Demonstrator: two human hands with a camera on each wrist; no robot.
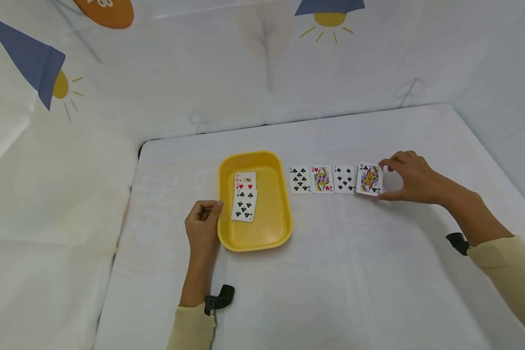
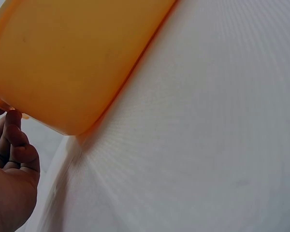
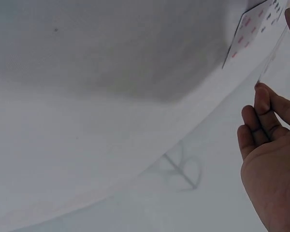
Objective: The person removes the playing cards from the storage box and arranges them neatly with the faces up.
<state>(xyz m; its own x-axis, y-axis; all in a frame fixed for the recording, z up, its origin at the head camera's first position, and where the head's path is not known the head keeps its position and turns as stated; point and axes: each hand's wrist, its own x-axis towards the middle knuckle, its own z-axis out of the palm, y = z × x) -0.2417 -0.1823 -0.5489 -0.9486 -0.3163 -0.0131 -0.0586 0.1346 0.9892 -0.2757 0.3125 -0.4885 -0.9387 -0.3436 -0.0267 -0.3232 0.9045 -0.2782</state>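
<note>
The left hand (image 1: 202, 226) grips the left rim of a yellow tray (image 1: 269, 218) between thumb and fingers; the left wrist view shows these curled fingers (image 2: 19, 145) at the tray's edge. Inside the tray lie overlapping playing cards, a seven of clubs (image 1: 244, 206) on top and a six of hearts (image 1: 246, 186) partly covered. My right hand (image 1: 415, 180) pinches a queen of clubs (image 1: 369, 180) by its right edge, thumb and forefinger at its corners. Another card shows slightly behind its left side. In the right wrist view the held card appears nearly edge-on.
Right of the tray, an eight of clubs (image 1: 300, 180), a queen of hearts (image 1: 322, 180) and a seven of spades (image 1: 344, 180) lie face up in a row. A white cloth covers the table (image 1: 332, 272); white printed curtains (image 1: 227, 63) hang behind and beside it.
</note>
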